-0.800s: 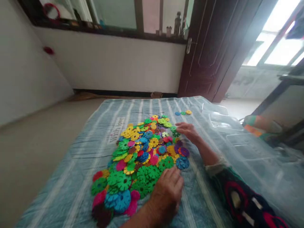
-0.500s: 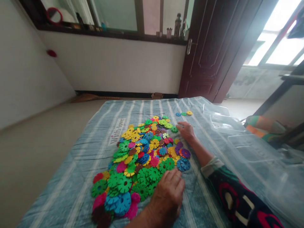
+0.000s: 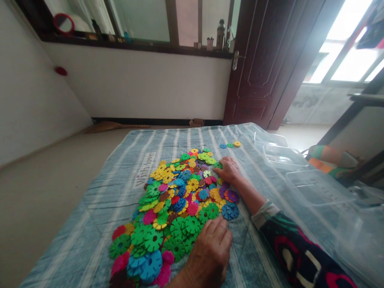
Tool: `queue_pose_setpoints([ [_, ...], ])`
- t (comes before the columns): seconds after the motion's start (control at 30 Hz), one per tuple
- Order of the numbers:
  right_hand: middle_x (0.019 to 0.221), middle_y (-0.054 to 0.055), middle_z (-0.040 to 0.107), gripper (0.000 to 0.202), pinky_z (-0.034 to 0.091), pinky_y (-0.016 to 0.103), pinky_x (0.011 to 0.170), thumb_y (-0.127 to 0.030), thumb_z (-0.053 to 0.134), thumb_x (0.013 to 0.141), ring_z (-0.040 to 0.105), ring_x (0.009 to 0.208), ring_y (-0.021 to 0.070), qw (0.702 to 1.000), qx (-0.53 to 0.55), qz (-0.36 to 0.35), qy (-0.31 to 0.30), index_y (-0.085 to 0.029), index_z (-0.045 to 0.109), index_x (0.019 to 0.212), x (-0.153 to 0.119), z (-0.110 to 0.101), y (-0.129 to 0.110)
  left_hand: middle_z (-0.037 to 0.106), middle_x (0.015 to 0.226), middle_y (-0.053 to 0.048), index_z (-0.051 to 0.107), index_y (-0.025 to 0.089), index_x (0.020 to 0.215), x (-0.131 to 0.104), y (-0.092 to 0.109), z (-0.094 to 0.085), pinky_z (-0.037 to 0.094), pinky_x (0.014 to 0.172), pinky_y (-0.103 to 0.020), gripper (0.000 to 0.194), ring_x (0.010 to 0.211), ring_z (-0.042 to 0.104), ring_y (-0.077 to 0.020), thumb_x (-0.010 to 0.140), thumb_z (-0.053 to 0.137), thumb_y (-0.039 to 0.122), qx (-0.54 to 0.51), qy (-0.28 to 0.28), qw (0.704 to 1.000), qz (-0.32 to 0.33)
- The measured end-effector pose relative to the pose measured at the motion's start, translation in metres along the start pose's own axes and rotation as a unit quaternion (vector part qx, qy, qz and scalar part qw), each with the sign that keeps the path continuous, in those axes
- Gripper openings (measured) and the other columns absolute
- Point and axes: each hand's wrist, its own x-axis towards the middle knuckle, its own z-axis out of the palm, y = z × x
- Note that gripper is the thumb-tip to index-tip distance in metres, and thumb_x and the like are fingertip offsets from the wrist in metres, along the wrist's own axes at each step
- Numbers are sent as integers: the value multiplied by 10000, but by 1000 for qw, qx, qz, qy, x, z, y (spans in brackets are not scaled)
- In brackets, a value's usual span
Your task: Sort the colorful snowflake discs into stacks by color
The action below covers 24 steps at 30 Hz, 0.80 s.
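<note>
- We had a long pile of colourful notched discs (image 3: pixel 193 184) spread down the middle of a blue-and-white striped cloth (image 3: pixel 90 224), its many pieces overlapping one another
- We had our right hand (image 3: pixel 228 170) at the far right edge of the pile, thumb a little apart from the bunched fingers, by a green disc (image 3: pixel 219 165); we could not tell whether they gripped it
- We had our left hand (image 3: pixel 212 248) palm down at the near right edge, fingers bent and close together, beside large green discs (image 3: pixel 178 228); its underside was hidden, so we could not tell if it held anything
- We saw a cluster of blue discs (image 3: pixel 230 211) just beyond the left fingertips, between our two hands
- We had three loose discs (image 3: pixel 230 145), blue, green and yellow, in a row beyond the right hand, apart from the pile
- We saw clear plastic boxes (image 3: pixel 284 157) to the right, and printed lettering (image 3: pixel 145 170) reading "With love" left of the pile
</note>
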Motion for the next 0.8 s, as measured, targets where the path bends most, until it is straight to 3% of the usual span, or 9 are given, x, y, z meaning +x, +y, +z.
queue_pose_setpoints([
  [0.23,1032,99,591,321,379,314,870,-441,601,778,504,1019,225,1000,10,10,9,-155,643,917,1,3,1,643,1127,-96,613,149,988,-1,-6,8,486,944,-386,236,1110,567,-235,803,474,106,26,46,998,20],
  [0.43,1042,83,584,316,376,306,888,-437,624,757,495,1041,221,999,24,-21,5,-166,653,915,3,-2,9,670,1041,-87,624,162,909,-4,-13,31,509,869,-375,235,1040,595,-226,835,403,129,34,154,987,40],
  [0.6,1056,70,586,325,373,301,883,-433,657,735,504,1033,207,996,31,-69,-46,-175,656,932,6,-9,18,679,1010,-87,632,167,893,-4,-13,35,504,874,-364,259,1030,599,-212,844,383,116,37,171,984,35],
  [0.8,1078,73,587,323,377,294,881,-397,667,729,505,1064,212,995,26,-86,-51,-185,661,973,7,-13,16,681,1004,-86,633,169,884,-4,-13,37,507,880,-364,254,1031,601,-212,842,386,124,42,189,980,37],
])
